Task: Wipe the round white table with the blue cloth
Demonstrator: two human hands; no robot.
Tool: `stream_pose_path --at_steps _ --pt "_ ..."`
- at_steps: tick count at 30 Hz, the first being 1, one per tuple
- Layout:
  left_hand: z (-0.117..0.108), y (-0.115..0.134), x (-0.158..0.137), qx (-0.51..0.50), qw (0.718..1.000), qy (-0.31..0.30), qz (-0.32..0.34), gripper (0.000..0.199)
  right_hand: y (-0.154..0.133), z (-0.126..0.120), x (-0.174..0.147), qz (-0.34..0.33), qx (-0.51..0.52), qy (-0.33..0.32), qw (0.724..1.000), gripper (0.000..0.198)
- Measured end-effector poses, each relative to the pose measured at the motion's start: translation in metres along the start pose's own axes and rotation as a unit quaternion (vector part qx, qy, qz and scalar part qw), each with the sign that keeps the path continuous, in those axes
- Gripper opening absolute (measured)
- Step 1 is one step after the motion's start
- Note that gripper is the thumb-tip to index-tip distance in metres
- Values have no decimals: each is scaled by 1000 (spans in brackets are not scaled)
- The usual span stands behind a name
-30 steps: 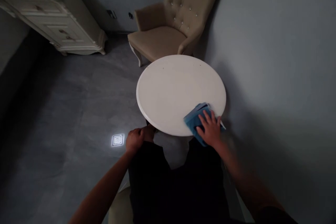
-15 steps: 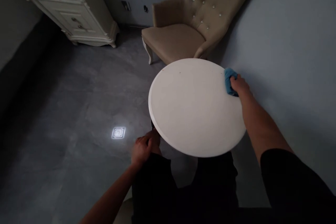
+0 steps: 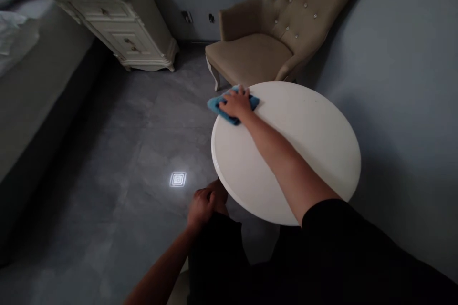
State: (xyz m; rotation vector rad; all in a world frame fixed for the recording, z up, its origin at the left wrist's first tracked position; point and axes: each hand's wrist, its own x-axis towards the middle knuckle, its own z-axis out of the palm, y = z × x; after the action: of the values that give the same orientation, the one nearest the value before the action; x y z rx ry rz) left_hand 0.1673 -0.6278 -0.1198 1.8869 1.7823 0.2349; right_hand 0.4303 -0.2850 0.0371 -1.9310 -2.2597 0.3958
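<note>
My right hand (image 3: 236, 104) presses a blue cloth (image 3: 253, 101) against the far left edge of a round white table (image 3: 315, 143). Its fingers are spread over the cloth, part of which hangs past the rim. A few small dark specks show on the tabletop's far right part. My left hand (image 3: 201, 207) rests on my left knee, left of the table and apart from it. It holds nothing that I can see, and its fingers drape loosely over the knee.
Behind the table stands a tan armchair (image 3: 250, 59) with a buttoned back. A white cabinet (image 3: 150, 33) with drawers is at the back left, beside a bed (image 3: 46, 71). A grey wall (image 3: 404, 81) runs along the right. A lit square (image 3: 178, 179) shows on the floor.
My right hand has swept the cloth from the table's right edge across to its far left edge. My left hand stays on the knee. The view has shifted slightly left.
</note>
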Motion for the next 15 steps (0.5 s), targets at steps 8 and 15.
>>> stream_pose_path --at_steps 8,15 --pt "-17 25 -14 80 995 -50 -40 40 -67 49 -236 -237 41 -26 970 47" --pt "-14 37 -23 108 993 -41 -13 52 41 39 -447 -166 14 12 986 75"
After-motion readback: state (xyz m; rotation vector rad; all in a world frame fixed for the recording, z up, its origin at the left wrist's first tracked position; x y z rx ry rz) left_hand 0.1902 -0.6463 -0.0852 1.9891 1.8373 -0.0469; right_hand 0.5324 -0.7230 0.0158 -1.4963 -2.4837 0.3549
